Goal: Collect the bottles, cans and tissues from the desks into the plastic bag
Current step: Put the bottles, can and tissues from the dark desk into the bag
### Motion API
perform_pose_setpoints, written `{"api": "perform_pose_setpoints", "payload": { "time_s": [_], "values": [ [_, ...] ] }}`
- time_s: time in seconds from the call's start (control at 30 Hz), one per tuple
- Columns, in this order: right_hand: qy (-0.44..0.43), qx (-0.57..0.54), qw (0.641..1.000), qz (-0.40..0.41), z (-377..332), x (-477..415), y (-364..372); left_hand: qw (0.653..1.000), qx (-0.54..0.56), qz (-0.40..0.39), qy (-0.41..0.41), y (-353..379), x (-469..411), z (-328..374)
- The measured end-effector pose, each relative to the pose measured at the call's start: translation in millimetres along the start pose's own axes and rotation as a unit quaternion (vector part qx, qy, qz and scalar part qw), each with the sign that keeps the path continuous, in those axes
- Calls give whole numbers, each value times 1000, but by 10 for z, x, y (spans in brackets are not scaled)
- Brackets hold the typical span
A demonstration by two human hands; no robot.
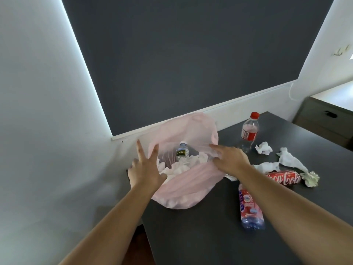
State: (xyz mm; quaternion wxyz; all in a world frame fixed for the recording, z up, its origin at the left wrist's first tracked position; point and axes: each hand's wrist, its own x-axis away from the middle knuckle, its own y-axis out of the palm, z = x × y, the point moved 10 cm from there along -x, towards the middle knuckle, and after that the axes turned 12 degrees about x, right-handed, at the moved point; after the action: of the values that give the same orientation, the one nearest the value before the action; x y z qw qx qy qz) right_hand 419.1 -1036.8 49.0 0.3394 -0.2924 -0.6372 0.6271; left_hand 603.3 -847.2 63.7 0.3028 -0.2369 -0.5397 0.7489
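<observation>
A pale pink plastic bag (183,186) sits open at the dark desk's far left corner. Inside it are a small water bottle (182,151) and crumpled white tissues (183,165). My left hand (144,169) is at the bag's left rim with fingers spread. My right hand (228,156) rests on the bag's right rim, fingers apart. To the right, an upright clear bottle with a red cap (249,131) stands on the desk. A red cola can (283,177) lies on its side. A pink-labelled bottle (250,209) lies nearer me. Loose tissues (264,148) (290,159) (311,178) are scattered around the can.
The dark desk (210,236) meets a white wall on the left and a dark grey wall panel behind. A cabinet with a dark handle (328,119) stands at the far right. The floor shows below the desk's left edge.
</observation>
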Motion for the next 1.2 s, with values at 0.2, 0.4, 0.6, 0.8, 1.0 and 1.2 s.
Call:
{"api": "perform_pose_setpoints", "payload": {
  "time_s": [0.2, 0.4, 0.6, 0.8, 1.0, 1.2],
  "values": [
    [36, -62, 993, 90, 502, 193, -323, 969, 81, 133, 190, -287, 228, 1072],
    [179, -190, 965, 21, 1257, 476, 236, 923, 162, -56, 344, 501, 638, 2383],
    [253, -246, 926, -135, 1300, 721, 1286, 944, 40, -245, 215, 1844, 169, 2278],
    [286, -266, 899, -196, 1350, 892, 1824, 924, -21, -340, 176, 2604, -50, 2182],
    [287, -278, 901, -168, 1485, 998, 1768, 902, -141, -383, 144, 2698, 25, 2097],
    [277, -360, 888, -69, 1580, 814, 1023, 943, 55, -241, 222, 1885, 126, 2375]
  ]
}}
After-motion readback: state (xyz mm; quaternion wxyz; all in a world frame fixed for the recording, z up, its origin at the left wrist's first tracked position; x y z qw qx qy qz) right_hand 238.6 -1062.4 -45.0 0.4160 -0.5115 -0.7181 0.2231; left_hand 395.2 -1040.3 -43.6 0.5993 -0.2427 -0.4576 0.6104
